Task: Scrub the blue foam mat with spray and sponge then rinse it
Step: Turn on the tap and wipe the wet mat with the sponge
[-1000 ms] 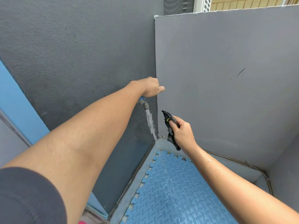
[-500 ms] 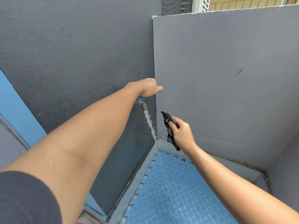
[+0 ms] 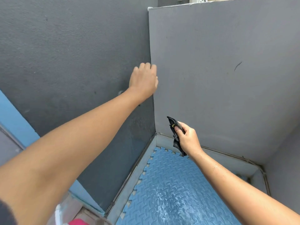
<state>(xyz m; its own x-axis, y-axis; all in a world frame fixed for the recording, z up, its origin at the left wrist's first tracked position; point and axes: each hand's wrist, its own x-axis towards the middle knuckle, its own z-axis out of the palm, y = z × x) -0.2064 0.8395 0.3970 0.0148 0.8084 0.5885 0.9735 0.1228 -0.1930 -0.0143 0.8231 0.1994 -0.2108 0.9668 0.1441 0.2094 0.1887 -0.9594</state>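
Note:
The blue foam mat [image 3: 168, 174], with a diamond pattern and puzzle edges, lies on the floor in the wall corner, and water shines on its near part. My right hand [image 3: 188, 138] hangs above the mat's far corner, shut on a dark scrubbing cloth [image 3: 176, 142] with a small yellow tag. My left hand [image 3: 144, 80] is raised against the corner of the two grey walls, back towards me and fingers curled, so its palm side is hidden. A small grey bit of the tap [image 3: 121, 92] shows just left of my wrist. I see no water stream.
Two grey walls [image 3: 227, 70] meet at the corner ahead. A pale grey curb [image 3: 129, 181] runs round the mat. A blue panel [image 3: 14, 117] stands at the left, and something pink [image 3: 76, 222] lies at the bottom edge.
My left hand has lifted from the tap and moved up the wall corner. The water stream from the tap has gone. My right hand still holds the cloth in about the same place.

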